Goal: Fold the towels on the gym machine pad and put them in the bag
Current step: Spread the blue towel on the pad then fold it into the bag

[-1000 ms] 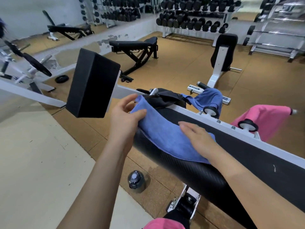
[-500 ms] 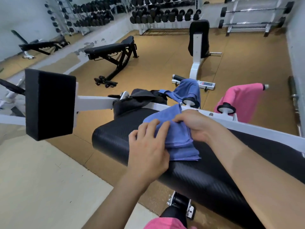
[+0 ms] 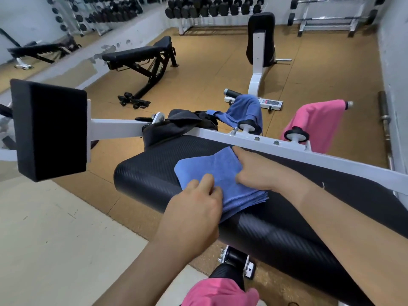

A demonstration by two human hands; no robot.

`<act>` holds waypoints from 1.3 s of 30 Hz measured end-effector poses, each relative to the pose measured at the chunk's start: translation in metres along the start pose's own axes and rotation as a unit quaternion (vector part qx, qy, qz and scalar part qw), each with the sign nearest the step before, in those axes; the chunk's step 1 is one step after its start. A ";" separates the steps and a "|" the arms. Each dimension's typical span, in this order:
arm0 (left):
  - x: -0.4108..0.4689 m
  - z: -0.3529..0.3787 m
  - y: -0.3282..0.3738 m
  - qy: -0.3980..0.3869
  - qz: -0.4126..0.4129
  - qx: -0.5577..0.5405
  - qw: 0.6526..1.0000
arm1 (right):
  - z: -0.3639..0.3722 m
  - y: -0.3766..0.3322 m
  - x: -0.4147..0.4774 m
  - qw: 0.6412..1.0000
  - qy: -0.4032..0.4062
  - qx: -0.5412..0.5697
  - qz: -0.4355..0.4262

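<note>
Blue towel, folded into a thick square, lies on black pad near its left end. Right hand flat on the towel's right side, fingers straight, pressing. Left hand on near-left edge, fingers curled; real grip or not, cannot tell. Black bag at pad's far edge. Second blue towel and pink towel hang behind white bar.

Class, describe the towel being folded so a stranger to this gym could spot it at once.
Find the long black pad in front of the white bar. Near its left end lies a folded blue towel under the left hand and right hand. The other blue towel and the pink towel hang over handles behind the bar; this one lies flat, folded square.
</note>
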State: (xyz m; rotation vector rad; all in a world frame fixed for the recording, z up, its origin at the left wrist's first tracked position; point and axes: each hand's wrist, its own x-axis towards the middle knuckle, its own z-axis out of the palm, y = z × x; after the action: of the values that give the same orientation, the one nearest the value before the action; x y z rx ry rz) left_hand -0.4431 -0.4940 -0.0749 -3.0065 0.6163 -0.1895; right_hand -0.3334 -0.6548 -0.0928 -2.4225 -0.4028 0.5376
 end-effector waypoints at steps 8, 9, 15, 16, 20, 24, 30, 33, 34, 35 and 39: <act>0.000 -0.012 0.005 -0.101 0.009 -0.083 0.991 | 0.013 0.011 -0.003 0.998 0.016 -0.066 -0.018; -0.002 -0.016 -0.005 -0.118 0.027 -0.125 0.985 | 0.012 0.015 0.000 0.998 0.013 -0.056 -0.020; 0.007 -0.014 -0.052 -0.120 0.086 0.011 0.989 | 0.007 0.031 -0.002 0.987 -0.054 0.140 -0.056; 0.011 -0.007 -0.053 -0.111 0.094 0.019 0.989 | 0.005 0.031 -0.004 0.983 -0.072 0.163 -0.039; 0.018 0.011 -0.057 -0.100 0.074 -0.088 0.988 | 0.000 0.015 -0.023 0.988 0.147 -0.052 0.006; 0.013 -0.012 -0.030 -0.060 0.069 0.063 0.994 | -0.006 -0.034 -0.086 0.984 0.105 0.013 -0.143; -0.013 -0.028 -0.003 -0.035 0.081 0.079 0.993 | 0.055 -0.001 -0.112 0.931 0.113 -0.296 -0.180; -0.029 0.001 -0.023 -0.003 0.070 0.024 0.997 | 0.062 0.018 -0.106 0.906 0.168 -0.305 -0.240; -0.035 0.011 -0.030 0.008 0.068 0.007 0.998 | 0.062 0.019 -0.105 0.901 0.185 -0.301 -0.253; -0.041 0.018 -0.035 0.017 0.066 -0.011 0.998 | 0.062 0.021 -0.104 0.897 0.199 -0.296 -0.261; -0.055 0.043 -0.056 0.058 0.040 -0.181 0.981 | 0.052 0.018 -0.101 0.937 0.176 -0.167 -0.251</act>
State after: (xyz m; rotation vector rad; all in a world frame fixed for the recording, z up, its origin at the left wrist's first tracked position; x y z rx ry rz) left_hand -0.4659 -0.4193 -0.1186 -3.3262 0.8682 -0.2778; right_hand -0.4431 -0.6830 -0.1136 -2.5186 -0.9786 -0.2039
